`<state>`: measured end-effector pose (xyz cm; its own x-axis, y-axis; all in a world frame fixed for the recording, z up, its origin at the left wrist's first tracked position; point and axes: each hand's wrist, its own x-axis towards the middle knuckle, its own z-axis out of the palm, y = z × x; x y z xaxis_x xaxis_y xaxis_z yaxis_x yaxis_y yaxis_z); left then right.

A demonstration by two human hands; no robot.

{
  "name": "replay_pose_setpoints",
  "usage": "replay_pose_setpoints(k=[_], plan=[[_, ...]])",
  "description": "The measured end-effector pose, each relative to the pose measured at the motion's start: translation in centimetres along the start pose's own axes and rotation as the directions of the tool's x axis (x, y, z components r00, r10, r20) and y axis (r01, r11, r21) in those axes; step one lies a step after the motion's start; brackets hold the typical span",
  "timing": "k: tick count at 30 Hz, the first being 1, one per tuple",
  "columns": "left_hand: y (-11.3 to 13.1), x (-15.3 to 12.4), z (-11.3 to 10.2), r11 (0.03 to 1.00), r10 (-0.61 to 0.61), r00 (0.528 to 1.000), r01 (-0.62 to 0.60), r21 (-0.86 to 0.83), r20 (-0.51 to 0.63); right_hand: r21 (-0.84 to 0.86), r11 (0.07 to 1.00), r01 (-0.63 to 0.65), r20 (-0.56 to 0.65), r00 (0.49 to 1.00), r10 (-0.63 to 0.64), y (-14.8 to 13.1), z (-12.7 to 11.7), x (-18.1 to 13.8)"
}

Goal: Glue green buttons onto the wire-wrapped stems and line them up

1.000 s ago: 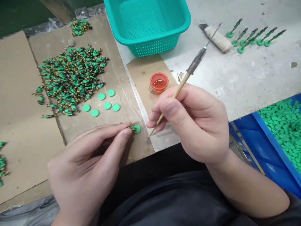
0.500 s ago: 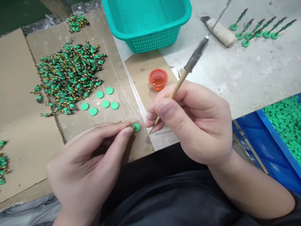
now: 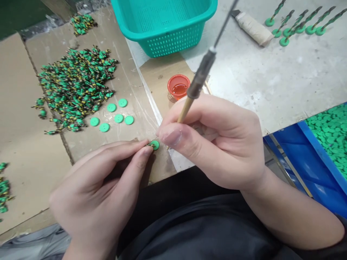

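Between thumb and fingertips, my left hand (image 3: 100,184) pinches a small figurine, mostly hidden, with a round green base (image 3: 155,145) at its end. My right hand (image 3: 217,141) is closed around a thin wooden stick tool (image 3: 187,108); a dark wrapped collar joins the stick to a metal needle pointing up and away. The stick's lower end is near the green base; whether they touch is hard to tell. Several loose green discs (image 3: 118,118) with small holes lie beyond my left hand. Just past my right hand stands a small red cup (image 3: 179,86) of liquid.
A heap of green, black and yellow figurines (image 3: 78,83) covers the cardboard at left. A teal basket (image 3: 173,43) stands at the back. At right are a wrapped blade (image 3: 253,29), several standing figurines on green bases (image 3: 284,41), and a blue bin (image 3: 295,162) of green discs.
My right hand has shifted left toward my left fingertips, and the tool in it has tilted more upright. My left hand keeps its pinch. The whole view has shifted slightly.
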<state>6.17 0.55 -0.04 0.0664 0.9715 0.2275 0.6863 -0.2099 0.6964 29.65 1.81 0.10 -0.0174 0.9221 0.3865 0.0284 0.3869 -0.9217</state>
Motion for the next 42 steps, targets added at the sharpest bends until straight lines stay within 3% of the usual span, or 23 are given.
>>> replay_pose_setpoints(k=[9, 14, 17, 25, 31, 36, 42], plan=[[0.5, 0.4, -0.1, 0.992, 0.118, 0.993, -0.118, 0.053, 0.013, 0.005, 0.999, 0.034, 0.04, 0.999, -0.034, 0.2, -0.4, 0.4], [0.5, 0.4, -0.1, 0.985, 0.157, 0.987, -0.158, 0.074, 0.015, -0.029, 0.99, 0.138, 0.118, 0.984, -0.134, 0.5, -0.7, 0.7], [0.4, 0.3, 0.0, 0.978, 0.187, 0.982, -0.188, 0.093, 0.013, -0.037, 0.993, 0.112, 0.103, 0.989, -0.107, 0.4, -0.6, 0.7], [-0.1, -0.1, -0.1, 0.984, 0.163, 0.986, -0.162, 0.076, -0.015, -0.237, 0.971, 0.03, 0.119, 0.993, -0.002, -0.1, 0.1, 0.5], [-0.2, -0.1, -0.1, 0.982, 0.177, 0.984, -0.175, 0.073, -0.024, -0.138, 0.975, 0.172, 0.106, 0.982, -0.158, 0.1, 0.3, 0.7], [-0.2, 0.0, -0.1, 0.977, 0.19, 0.981, -0.186, 0.101, -0.031, -0.276, 0.96, 0.041, 0.119, 0.993, -0.008, -1.0, 0.8, 1.9], [0.0, 0.0, 0.0, 0.987, 0.154, 0.987, -0.151, 0.058, -0.038, -0.183, 0.97, 0.163, 0.097, 0.984, -0.147, 1.3, 1.3, 2.6]])
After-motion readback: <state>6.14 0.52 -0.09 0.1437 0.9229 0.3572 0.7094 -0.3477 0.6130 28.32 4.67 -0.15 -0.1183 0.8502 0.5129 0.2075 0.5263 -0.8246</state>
